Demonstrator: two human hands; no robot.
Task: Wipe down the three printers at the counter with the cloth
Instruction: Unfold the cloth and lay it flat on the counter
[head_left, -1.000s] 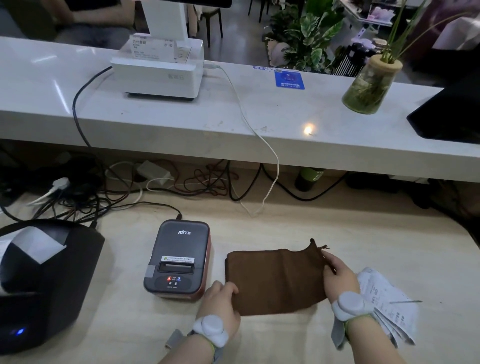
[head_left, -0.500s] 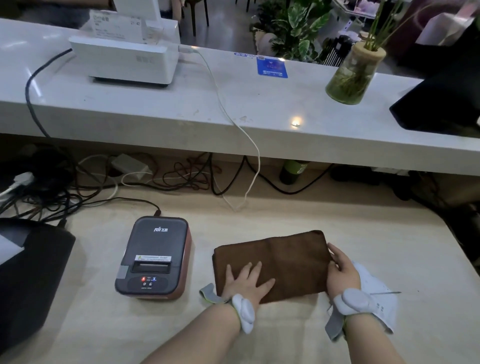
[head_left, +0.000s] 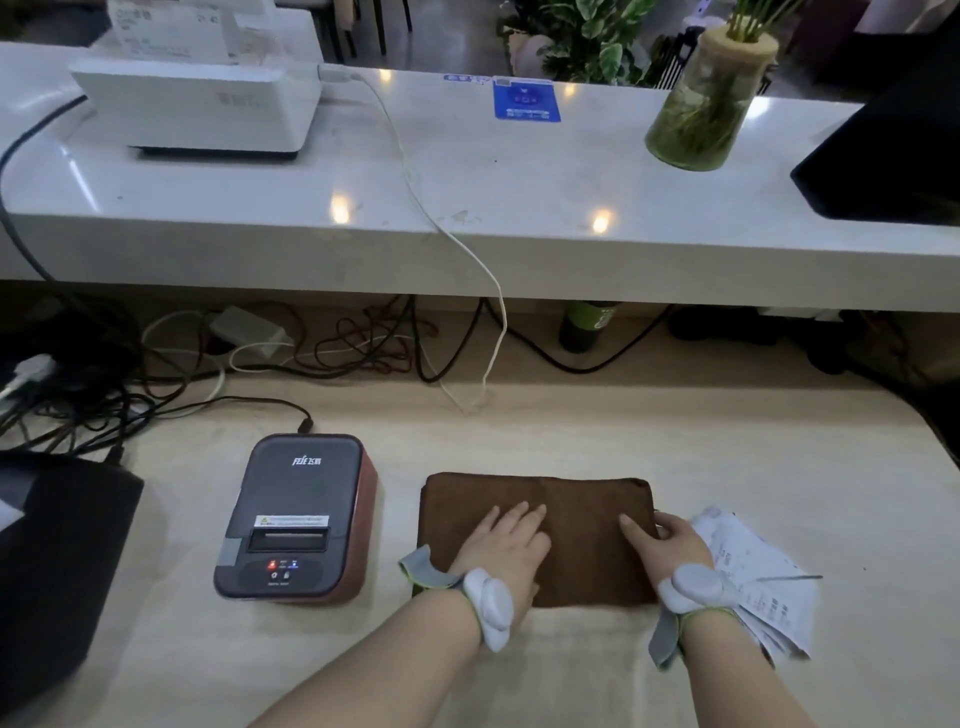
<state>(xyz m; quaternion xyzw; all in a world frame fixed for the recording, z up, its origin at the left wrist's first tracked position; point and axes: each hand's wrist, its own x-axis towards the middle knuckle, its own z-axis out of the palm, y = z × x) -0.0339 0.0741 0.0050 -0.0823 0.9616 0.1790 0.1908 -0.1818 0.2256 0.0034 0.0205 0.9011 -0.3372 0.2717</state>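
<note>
Flat and straight-fingered, my left hand presses down on the folded brown cloth, while my right hand holds the cloth's right edge, thumb laid on top and fingers curled at the hem. The cloth lies on the pale desk, not on any printer.

At the far left of the desk sits the black printer, partly cut off by the frame. Behind it is a tangle of cables under the overhang of the white counter. On that counter, upper left, stands the white printer with paper slips on its back. Down on the desk, just left of the cloth but apart from it, is the dark grey printer with reddish sides, a red and a blue light lit on its front panel.

A white cable runs from the white printer over the counter's edge down to the desk. A blue sticker lies flat on the counter.

Both my wrists carry white sensor bands. Under my right wrist lies a heap of printed receipts, touching the cloth's right edge. On the counter, upper right, stands a glass vase of green stems, then a black device at the frame's edge.
</note>
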